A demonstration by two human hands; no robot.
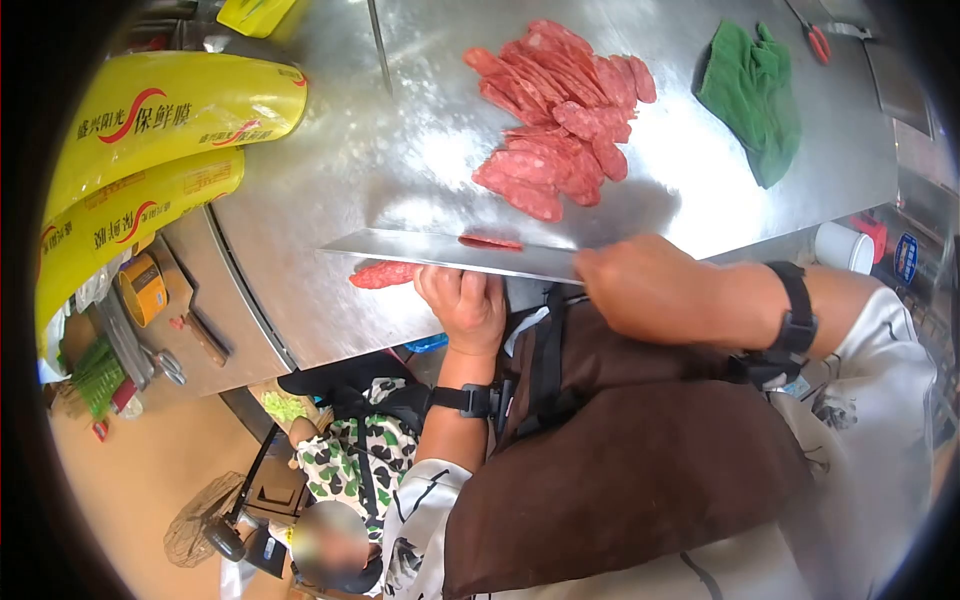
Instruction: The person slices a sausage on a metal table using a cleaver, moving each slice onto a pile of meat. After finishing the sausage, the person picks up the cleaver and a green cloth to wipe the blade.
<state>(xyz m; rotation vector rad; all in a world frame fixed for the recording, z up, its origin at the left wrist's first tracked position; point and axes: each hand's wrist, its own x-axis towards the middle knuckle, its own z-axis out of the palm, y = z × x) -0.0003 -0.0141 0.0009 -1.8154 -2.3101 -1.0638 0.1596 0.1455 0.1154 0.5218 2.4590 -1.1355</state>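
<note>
My right hand (640,290) is closed around the handle end of a wide-bladed cleaver (400,246), whose blade reaches left across the steel counter. A cut slice of sausage (490,242) clings to the blade's far face. On the near side, my left hand (464,306) has its fingers curled down onto a red sausage (385,274), close against the blade. Part of the sausage is hidden beneath the fingers. Beyond the cleaver lies a heap of sausage slices (560,110), red with pale flecks, overlapping one another.
A crumpled green cloth (750,100) lies at the right of the metal counter (320,130). Yellow packages (190,110) stand at the left, near another knife (205,338) and scissors (168,364). Below left, another person (360,450) is beside chopped greens (284,406).
</note>
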